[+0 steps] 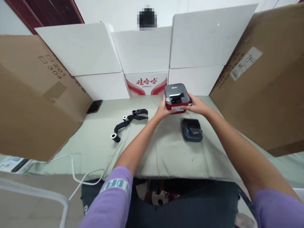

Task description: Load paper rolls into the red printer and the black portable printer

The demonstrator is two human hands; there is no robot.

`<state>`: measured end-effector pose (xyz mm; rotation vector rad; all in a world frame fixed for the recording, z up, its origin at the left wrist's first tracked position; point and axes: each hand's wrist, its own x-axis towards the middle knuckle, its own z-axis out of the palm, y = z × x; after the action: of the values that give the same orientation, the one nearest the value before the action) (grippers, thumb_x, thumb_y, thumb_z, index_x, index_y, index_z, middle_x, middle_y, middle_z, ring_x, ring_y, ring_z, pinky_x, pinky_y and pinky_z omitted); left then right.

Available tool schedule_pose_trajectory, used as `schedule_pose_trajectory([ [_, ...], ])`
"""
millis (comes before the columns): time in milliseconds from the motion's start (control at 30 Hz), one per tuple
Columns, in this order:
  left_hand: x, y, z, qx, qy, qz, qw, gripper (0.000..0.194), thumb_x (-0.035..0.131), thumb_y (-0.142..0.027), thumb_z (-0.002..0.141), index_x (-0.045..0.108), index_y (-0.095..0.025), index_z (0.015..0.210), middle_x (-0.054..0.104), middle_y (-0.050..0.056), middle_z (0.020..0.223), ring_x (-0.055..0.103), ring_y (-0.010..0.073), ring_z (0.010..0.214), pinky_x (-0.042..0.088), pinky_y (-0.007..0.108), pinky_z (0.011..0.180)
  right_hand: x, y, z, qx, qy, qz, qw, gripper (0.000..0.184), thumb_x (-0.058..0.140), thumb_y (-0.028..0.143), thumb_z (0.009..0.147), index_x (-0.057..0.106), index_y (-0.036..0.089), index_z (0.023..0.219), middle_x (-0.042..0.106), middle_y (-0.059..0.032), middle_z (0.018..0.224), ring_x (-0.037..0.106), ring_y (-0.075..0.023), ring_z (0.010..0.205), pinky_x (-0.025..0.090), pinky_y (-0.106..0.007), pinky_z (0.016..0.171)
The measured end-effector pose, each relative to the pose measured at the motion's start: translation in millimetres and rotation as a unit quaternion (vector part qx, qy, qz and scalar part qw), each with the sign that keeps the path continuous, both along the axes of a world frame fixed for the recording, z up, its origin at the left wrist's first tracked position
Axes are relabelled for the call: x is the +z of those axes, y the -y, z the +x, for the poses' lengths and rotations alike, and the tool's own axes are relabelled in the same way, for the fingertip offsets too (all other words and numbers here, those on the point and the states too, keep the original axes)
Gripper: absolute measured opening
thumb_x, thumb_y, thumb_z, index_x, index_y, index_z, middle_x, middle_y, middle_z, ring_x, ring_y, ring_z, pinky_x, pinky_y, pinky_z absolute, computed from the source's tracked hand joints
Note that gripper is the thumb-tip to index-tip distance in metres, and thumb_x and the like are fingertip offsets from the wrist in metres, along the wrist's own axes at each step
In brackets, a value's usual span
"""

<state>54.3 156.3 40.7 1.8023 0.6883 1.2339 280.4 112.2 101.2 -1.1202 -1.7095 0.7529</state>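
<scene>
Both of my hands grip a red label printer [177, 103] with a dark top, held up near the back of the table. My left hand [163, 109] wraps its left side. On its right side and front lower edge is my right hand [193, 104], the fingers partly hidden by the printer. Closer to me lies a smaller dark portable printer [192, 130], with a clear strip across it. To the left of my forearm are small rolls with white cores, one of them a roll [115, 137] at the near end of a crumpled black strip [122, 126].
White boxes [142, 50] stand along the back, with large brown cardboard boxes at the left [35, 95] and right [268, 79]. A phone [94, 107] lies by the left box. A white cable [73, 171] hangs over the front edge of the green cloth [142, 161].
</scene>
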Motion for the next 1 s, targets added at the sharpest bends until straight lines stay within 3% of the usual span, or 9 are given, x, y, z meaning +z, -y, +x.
schedule_pose_trajectory([
  [133,-17.0,-41.7,42.6,-0.059,0.007,-0.017,0.998,0.133,0.092,-0.048,0.062,0.014,-0.011,0.163,0.055,0.02,0.151,0.056,0.034,0.137,0.044,0.045,0.116,-29.1,-31.5,30.5,-0.031,-0.048,-0.026,0.998,0.087,0.095,0.033,0.054,0.064,0.022,0.134,0.072,-0.01,0.13,0.065,-0.0342,0.12,0.047,-0.055,0.113],
  [300,-26.9,-53.3,48.8,-0.077,-0.039,-0.046,0.995,0.128,0.093,-0.046,0.06,0.021,-0.016,0.162,0.057,0.017,0.149,0.057,0.0343,0.136,0.042,0.048,0.118,-54.7,-38.0,36.8,-0.036,-0.06,-0.053,0.996,0.087,0.094,0.038,0.056,0.062,0.02,0.136,0.072,-0.0119,0.131,0.066,-0.0337,0.12,0.049,-0.054,0.11],
  [367,-27.0,-43.2,42.5,-0.062,-0.066,-0.068,0.994,0.123,0.091,-0.046,0.064,0.022,-0.017,0.162,0.053,0.017,0.154,0.05,0.036,0.143,0.036,0.05,0.123,-61.3,-29.7,37.5,-0.053,-0.065,-0.065,0.994,0.086,0.092,0.042,0.06,0.061,0.021,0.137,0.07,-0.0123,0.135,0.065,-0.0339,0.122,0.048,-0.055,0.112],
  [500,-37.1,11.7,26.4,0.016,-0.146,-0.056,0.988,0.115,0.085,-0.04,0.071,0.022,-0.011,0.162,0.02,0.022,0.171,0.009,0.0385,0.161,0.012,0.054,0.131,-86.6,21.2,43.5,-0.188,-0.102,-0.087,0.973,0.07,0.079,0.061,0.074,0.065,0.028,0.134,0.061,-0.009,0.148,0.057,-0.0342,0.136,0.037,-0.058,0.122],
  [600,-52.1,61.4,20.2,-0.093,-0.244,-0.009,0.965,0.11,0.081,-0.037,0.072,0.023,-0.018,0.163,0.02,0.018,0.171,0.019,0.0371,0.16,0.005,0.058,0.131,-112.2,72.8,39.3,-0.204,-0.193,-0.159,0.947,0.063,0.064,0.074,0.081,0.071,0.03,0.125,0.066,-0.0064,0.143,0.056,-0.0337,0.139,0.037,-0.058,0.123],
  [700,-57.8,88.3,18.5,-0.15,-0.282,0.017,0.947,0.1,0.073,-0.032,0.076,0.027,-0.019,0.163,0.027,0.016,0.169,0.03,0.0339,0.157,0.009,0.055,0.132,-121.6,106.7,17.7,-0.235,-0.232,-0.149,0.932,0.067,0.059,0.076,0.083,0.067,0.031,0.132,0.065,-0.002,0.144,0.051,-0.032,0.145,0.036,-0.055,0.125],
  [800,-50.5,92.9,1.9,-0.132,-0.257,0.019,0.957,0.098,0.068,-0.024,0.074,0.028,-0.019,0.164,0.027,0.014,0.169,0.031,0.0328,0.156,0.016,0.052,0.131,-108.8,114.4,-19.8,-0.213,-0.25,-0.143,0.934,0.075,0.048,0.079,0.087,0.061,0.029,0.142,0.065,-0.0033,0.145,0.054,-0.0319,0.142,0.043,-0.053,0.12],
  [900,-41.1,97.6,-40.1,-0.074,-0.236,0.009,0.969,0.094,0.062,-0.02,0.076,0.029,-0.022,0.163,0.028,0.009,0.169,0.031,0.031,0.157,0.018,0.051,0.131,-91.6,106.2,-67.1,-0.129,-0.24,-0.14,0.952,0.081,0.037,0.083,0.089,0.06,0.026,0.143,0.067,-0.0051,0.141,0.058,-0.0317,0.139,0.048,-0.05,0.116],
  [1000,-39.2,111.4,-89.5,-0.006,-0.251,-0.018,0.968,0.087,0.056,-0.019,0.08,0.03,-0.025,0.163,0.03,0.006,0.168,0.03,0.0289,0.157,0.016,0.052,0.132,-91.0,94.3,-112.7,-0.114,-0.228,-0.137,0.957,0.079,0.042,0.083,0.088,0.063,0.026,0.139,0.066,-0.0039,0.143,0.052,-0.029,0.144,0.042,-0.048,0.121],
])
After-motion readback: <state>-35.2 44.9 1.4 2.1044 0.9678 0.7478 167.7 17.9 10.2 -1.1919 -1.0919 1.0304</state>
